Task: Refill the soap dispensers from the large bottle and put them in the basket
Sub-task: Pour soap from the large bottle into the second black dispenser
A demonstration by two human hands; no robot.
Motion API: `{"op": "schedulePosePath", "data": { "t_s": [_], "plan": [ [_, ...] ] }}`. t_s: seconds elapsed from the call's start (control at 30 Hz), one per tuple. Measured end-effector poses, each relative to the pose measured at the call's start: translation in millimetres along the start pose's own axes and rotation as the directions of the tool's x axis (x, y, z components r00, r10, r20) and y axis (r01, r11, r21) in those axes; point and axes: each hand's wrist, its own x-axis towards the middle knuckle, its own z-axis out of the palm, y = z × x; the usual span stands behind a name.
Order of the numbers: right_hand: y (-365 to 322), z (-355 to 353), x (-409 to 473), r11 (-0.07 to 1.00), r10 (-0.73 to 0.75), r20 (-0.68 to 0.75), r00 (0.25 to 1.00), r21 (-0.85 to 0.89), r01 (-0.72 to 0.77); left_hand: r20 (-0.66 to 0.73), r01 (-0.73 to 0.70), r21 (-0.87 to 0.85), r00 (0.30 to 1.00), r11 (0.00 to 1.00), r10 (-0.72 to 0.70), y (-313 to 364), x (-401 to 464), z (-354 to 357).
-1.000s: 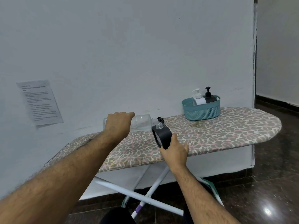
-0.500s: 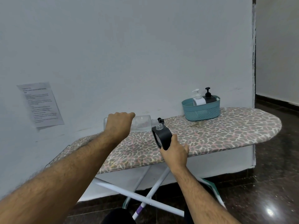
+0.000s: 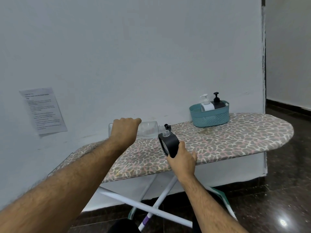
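My left hand (image 3: 123, 130) grips a large clear bottle (image 3: 149, 129), which lies almost horizontal with its mouth against the clear neck of a black soap dispenser (image 3: 169, 144). My right hand (image 3: 182, 159) holds that dispenser tilted towards the bottle, above the ironing board (image 3: 227, 140). A black pump head (image 3: 167, 126) lies on the board just behind the dispenser. At the back right of the board stands a teal basket (image 3: 210, 117) holding a white dispenser (image 3: 206, 104) and a black dispenser (image 3: 217, 101).
The board stands against a white wall with a printed sheet (image 3: 42, 110) taped at the left. Its crossed white legs (image 3: 151, 206) stand on a dark glossy floor. A wall corner (image 3: 263, 64) rises at the right.
Both hands, the bottle and the dispenser stay in the same pose. Only the camera view shifts slightly.
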Motion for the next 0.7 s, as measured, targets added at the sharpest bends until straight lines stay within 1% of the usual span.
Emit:
{"op": "schedulePosePath", "data": {
  "t_s": [0.7],
  "plan": [
    [-1.1,-2.0,-0.5,1.000,0.000,-0.006,1.000,-0.012,0.000,-0.014,-0.011,0.033,1.000,0.999,0.012,0.9,4.1,-1.6]
  ]
}}
